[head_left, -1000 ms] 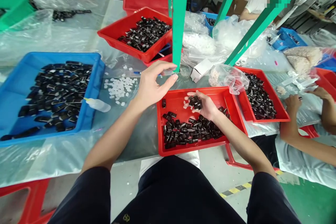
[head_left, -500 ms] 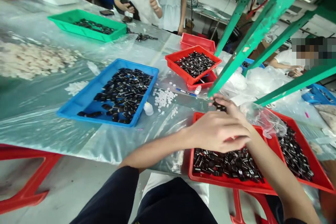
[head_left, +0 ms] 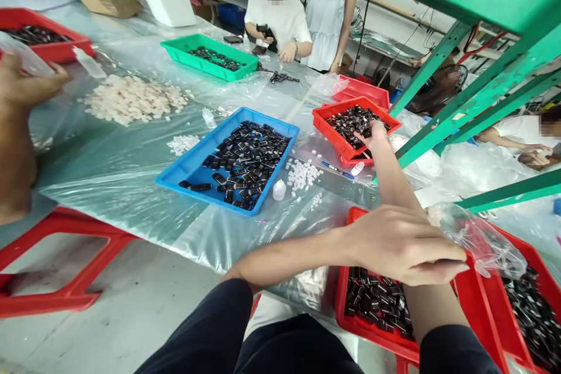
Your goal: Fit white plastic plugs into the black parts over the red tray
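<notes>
My left hand [head_left: 407, 245] is closed, its fingers bent and pressed together above a red tray [head_left: 344, 304] of small black parts; whatever it pinches I cannot make out. The left forearm crosses over the right one. My right hand [head_left: 372, 134] reaches forward to a farther red tray [head_left: 322, 123], its thumb apart from the fingers, at the pile of small black parts [head_left: 350, 123] inside. That tray rests on another red tray [head_left: 346, 158]. Left of it, a blue tray [head_left: 184, 166] holds several black parts.
White caps [head_left: 302, 174], a small bottle [head_left: 279, 190] and a blue pen [head_left: 337, 169] lie between the trays. Green metal legs [head_left: 433, 70] slant down at right. A co-worker's hand [head_left: 30, 82] is at the left edge, near a heap of pale pieces [head_left: 131, 99]. A green tray [head_left: 175, 49] stands behind.
My right hand has moved forward from above the near tray, where it held black parts, to the farther red tray. My left hand stays above the near tray. The view has turned left.
</notes>
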`<state>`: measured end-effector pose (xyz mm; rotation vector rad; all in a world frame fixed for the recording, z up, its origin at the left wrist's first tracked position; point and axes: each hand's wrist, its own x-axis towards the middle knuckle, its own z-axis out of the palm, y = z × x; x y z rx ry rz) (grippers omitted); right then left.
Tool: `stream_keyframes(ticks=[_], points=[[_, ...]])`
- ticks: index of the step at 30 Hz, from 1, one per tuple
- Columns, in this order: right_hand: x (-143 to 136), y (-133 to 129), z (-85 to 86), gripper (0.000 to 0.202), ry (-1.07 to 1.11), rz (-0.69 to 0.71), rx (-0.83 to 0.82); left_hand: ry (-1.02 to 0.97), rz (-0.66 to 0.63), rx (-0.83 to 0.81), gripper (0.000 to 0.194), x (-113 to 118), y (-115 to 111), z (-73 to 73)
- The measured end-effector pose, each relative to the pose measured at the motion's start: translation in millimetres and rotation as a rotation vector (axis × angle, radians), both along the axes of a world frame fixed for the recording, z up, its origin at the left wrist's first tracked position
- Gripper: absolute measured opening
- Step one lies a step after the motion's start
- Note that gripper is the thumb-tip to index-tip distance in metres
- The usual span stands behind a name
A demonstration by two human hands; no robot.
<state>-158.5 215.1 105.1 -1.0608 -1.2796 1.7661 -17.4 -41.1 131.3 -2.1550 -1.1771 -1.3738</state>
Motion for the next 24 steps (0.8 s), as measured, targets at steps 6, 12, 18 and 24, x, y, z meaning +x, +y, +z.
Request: stream_keyframes(ticks=[6, 12, 18, 24], points=[[6.3, 3.2, 9.3, 0.032, -0.126, 0.142, 0.085, -0.019, 0.04, 0.013, 0.032, -0.4, 3.4, -0.9], [67.6, 10.9, 25.0, 0.035, -0.278, 0.345, 0.492, -0.105, 0.09, -0.06, 0.027, -16.0, -7.7, 5.4], [215.1, -39.0, 25.5, 0.012, -0.6, 0.687, 0.985, -0.331, 0.255, -0.064, 0.029, -37.2, -20.5, 16.3], [316.9, -107.2, -19.3, 0.016, -0.863, 0.853, 1.048, -0.343, 0.337, -0.01, 0.033, -35.8, -14.6, 11.8]])
